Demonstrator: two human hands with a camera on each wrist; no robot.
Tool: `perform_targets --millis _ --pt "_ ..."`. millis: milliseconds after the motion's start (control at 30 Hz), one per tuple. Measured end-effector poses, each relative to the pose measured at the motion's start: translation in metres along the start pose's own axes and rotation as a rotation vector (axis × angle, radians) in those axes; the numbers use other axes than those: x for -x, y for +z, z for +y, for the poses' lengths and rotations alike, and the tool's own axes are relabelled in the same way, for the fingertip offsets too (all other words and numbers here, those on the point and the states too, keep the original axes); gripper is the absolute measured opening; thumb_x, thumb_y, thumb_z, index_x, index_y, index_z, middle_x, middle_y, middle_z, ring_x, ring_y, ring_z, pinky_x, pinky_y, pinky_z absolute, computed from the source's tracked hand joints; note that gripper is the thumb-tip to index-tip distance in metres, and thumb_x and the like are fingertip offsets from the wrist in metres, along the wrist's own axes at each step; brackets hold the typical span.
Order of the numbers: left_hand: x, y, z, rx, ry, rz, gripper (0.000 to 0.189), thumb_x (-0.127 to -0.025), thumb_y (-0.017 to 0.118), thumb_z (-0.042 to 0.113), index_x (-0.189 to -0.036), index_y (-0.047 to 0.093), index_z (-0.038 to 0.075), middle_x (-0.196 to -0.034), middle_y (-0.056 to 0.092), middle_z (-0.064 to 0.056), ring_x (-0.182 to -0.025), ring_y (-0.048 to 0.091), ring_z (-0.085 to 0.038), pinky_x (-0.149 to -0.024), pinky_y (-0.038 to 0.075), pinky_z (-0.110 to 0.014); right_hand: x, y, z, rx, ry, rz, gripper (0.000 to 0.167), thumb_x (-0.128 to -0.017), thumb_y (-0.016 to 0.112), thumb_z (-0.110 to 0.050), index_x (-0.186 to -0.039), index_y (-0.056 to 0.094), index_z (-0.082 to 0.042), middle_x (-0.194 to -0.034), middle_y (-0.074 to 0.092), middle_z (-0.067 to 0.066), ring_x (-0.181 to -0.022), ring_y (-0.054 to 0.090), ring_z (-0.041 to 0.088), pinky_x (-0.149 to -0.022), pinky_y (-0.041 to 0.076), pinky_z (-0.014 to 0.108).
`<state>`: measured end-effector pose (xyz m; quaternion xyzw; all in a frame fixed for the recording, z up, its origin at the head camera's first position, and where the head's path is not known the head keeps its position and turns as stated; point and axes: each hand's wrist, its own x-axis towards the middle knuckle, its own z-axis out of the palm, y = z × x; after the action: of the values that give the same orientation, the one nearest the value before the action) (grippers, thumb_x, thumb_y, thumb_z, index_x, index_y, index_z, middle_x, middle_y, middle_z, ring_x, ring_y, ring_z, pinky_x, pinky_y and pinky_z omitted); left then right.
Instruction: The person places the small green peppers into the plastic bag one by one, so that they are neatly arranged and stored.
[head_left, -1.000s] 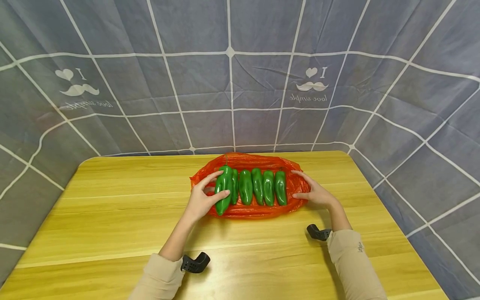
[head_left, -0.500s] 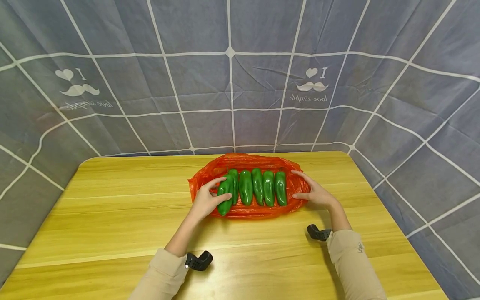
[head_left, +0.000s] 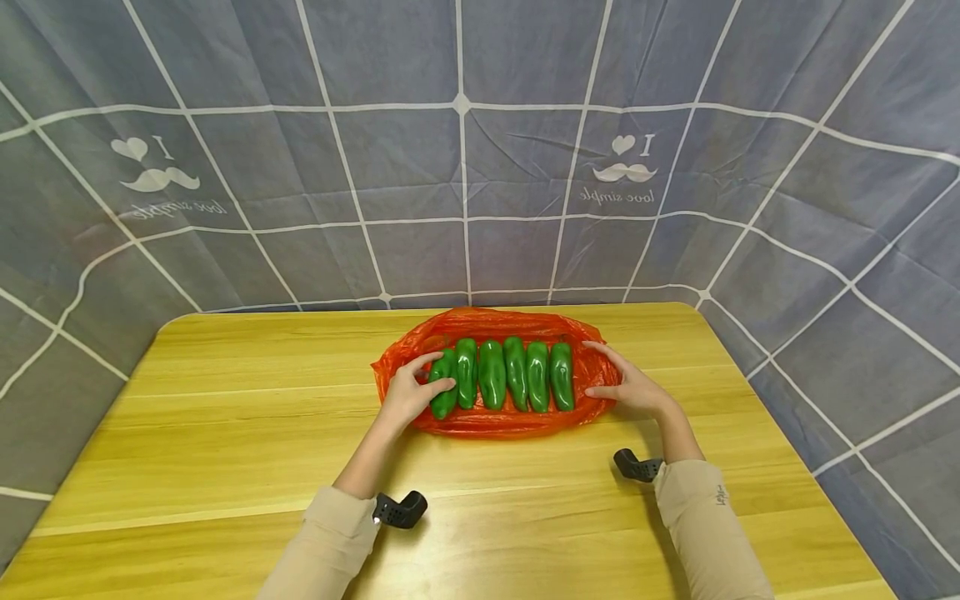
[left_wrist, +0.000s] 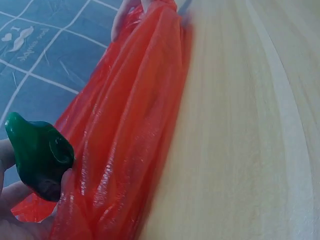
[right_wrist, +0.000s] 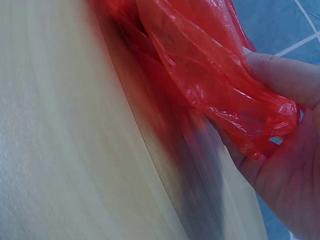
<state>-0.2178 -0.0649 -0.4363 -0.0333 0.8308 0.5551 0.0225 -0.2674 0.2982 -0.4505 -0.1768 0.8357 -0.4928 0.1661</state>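
Note:
A red plastic bag (head_left: 495, 427) lies spread on the table with several glossy green peppers (head_left: 515, 373) side by side in it. At the left end of this row, my left hand (head_left: 405, 397) holds one green pepper (head_left: 444, 398) between thumb and fingers. In the left wrist view the end of that pepper (left_wrist: 37, 155) shows close beside the bag's wrinkled side. My right hand (head_left: 632, 387) grips the bag's right end, thumb and forefinger reaching over its rim. The bag's gathered film (right_wrist: 220, 90) sits between thumb and fingers in the right wrist view; some fingertips are hidden.
The wooden table (head_left: 225, 450) runs back to a grey-blue curtain (head_left: 405, 167) with white grid lines, which also closes in both sides. Black wrist-worn camera mounts (head_left: 402, 510) stick out inward from both beige sleeves (head_left: 701, 517).
My left hand has lowered its pepper into place at the left end of the row, beside the others, and its forearm has shifted slightly. My right hand has stayed on the bag's right end.

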Motion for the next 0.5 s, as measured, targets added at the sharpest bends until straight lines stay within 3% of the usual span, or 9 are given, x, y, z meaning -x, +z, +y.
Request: perform_targets --millis 267,500 --pt "-0.0055 0.0013 -0.0041 -0.022 0.04 0.015 0.052 -0.08 0.068 0.013 -0.128 0.053 0.007 -0.102 0.06 -0.02 -0.082 0.06 -0.025 -0.067 0.051 -0.031 0.0008 0.0015 0.0006 0.013 0.004 0.007 0.08 -0.079 0.072 -0.016 -0.144 0.026 -0.021 -0.15 0.01 0.018 -0.13 0.025 0.043 -0.104 0.021 0.057" --pt "-0.0085 0.0053 -0.0049 -0.07 0.083 0.032 0.053 -0.082 0.065 0.01 -0.132 0.048 0.005 -0.123 0.052 -0.025 -0.102 0.055 -0.036 -0.084 0.047 -0.045 0.0015 0.0026 0.0007 0.03 0.002 0.015 0.08 -0.078 0.072 -0.017 -0.144 0.026 -0.02 -0.15 0.009 0.02 -0.129 0.025 0.044 -0.103 0.021 0.058"
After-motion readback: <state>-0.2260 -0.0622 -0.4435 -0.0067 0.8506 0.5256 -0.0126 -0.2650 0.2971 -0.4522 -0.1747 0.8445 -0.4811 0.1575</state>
